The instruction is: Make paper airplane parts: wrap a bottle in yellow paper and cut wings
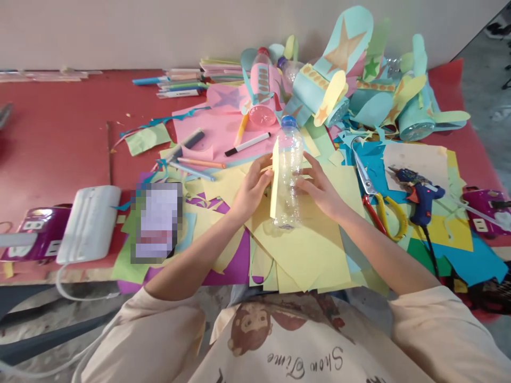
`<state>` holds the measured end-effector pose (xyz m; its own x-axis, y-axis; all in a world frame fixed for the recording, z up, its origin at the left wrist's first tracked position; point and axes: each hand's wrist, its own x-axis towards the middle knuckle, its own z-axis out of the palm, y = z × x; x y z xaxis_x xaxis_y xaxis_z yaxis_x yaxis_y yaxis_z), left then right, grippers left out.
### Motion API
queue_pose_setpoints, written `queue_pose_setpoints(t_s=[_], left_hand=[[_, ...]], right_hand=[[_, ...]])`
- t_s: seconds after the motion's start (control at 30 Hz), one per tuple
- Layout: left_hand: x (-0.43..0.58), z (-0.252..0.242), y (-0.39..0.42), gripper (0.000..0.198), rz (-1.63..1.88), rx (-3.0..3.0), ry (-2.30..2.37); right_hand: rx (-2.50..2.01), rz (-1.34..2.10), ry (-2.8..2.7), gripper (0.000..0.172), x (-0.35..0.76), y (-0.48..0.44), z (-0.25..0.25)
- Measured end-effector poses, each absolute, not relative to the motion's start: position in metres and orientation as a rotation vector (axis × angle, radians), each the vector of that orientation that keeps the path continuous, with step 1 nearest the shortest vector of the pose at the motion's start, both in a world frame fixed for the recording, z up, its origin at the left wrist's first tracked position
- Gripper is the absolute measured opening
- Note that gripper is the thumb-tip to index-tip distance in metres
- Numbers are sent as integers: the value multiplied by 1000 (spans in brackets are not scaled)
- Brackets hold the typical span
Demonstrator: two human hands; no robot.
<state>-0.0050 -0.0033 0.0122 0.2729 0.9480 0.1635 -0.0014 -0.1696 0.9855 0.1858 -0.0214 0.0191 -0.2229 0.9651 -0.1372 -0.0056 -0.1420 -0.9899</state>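
In the middle of the view, a clear plastic bottle (289, 181) with a blue cap lies over yellow paper sheets (303, 255). My left hand (257, 183) grips a pale yellow strip of paper (275, 181) along the bottle's left side, thumb and fingers closed on it. On the other side, my right hand (317, 186) rests its fingers against the bottle, spread apart; they show partly through the clear plastic. Just above the bottle are a black-and-white marker (247, 144) and a pink paper-wrapped bottle plane (263, 93).
Right of my hands lie scissors (377, 197) with red and yellow handles and a blue glue gun (421, 199). Several blue paper planes (319, 90) stand at the back right. On the left are a phone (157, 221) and a white power bank-like box (90, 223).
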Motion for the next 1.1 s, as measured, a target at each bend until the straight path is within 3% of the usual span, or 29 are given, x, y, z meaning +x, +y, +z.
queue_pose_setpoints(t_s=[0.37, 0.67, 1.1], left_hand=[[-4, 14, -10, 58, 1041, 1382, 873], [-5, 7, -6, 68, 1025, 1338, 891], [-7, 13, -6, 74, 984, 1340, 860]], right_hand=[[-1197, 1439, -1358, 80, 185, -25, 29], [-1188, 1430, -1372, 92, 188, -26, 27], [-1150, 1359, -1411, 75, 189, -33, 35]])
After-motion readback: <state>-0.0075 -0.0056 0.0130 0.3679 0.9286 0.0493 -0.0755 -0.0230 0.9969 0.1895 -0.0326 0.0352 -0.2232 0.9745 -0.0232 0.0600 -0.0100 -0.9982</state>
